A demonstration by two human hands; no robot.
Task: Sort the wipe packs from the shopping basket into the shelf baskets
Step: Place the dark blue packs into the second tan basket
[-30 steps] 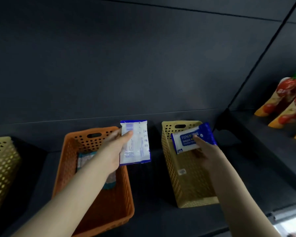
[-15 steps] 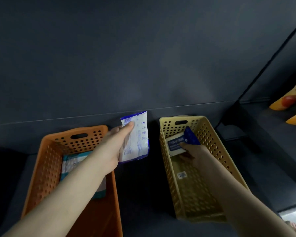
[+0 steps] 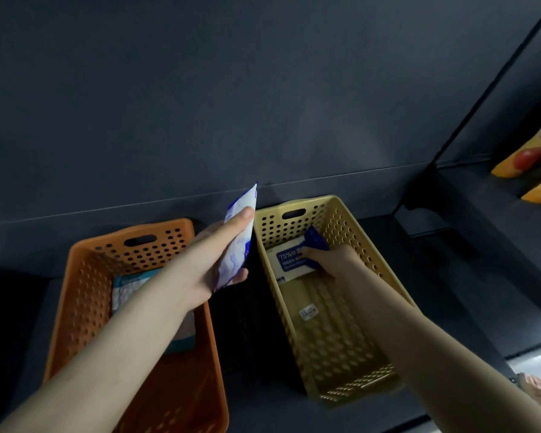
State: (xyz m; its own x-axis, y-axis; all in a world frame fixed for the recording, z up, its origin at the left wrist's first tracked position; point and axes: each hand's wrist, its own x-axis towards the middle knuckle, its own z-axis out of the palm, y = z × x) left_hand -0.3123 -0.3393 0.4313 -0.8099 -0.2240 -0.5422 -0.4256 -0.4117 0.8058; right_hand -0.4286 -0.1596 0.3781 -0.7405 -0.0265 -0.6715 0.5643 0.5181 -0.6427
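**Head view: two wipe packs at the shelf baskets**

Head camera showed the right hand (image 3: 328, 260) down inside the yellow basket (image 3: 350, 232), fingers closed on a blue-and-white wipe pack (image 3: 289, 260) resting at the far end of the basket floor. The left hand (image 3: 219, 264) clasped a second wipe pack (image 3: 239, 242) edge-on, thumb along its face, above the gap between the yellow basket and the orange basket (image 3: 85, 276). A teal-trimmed pack (image 3: 128, 285) lay inside the orange one. Both baskets were rigid perforated plastic with slot handles, on a dark matte shelf (image 3: 250, 332). The packs looked light, soft and flexible, their glossy film likely slippery; pinching across the flat faces near the middle seemed surest.
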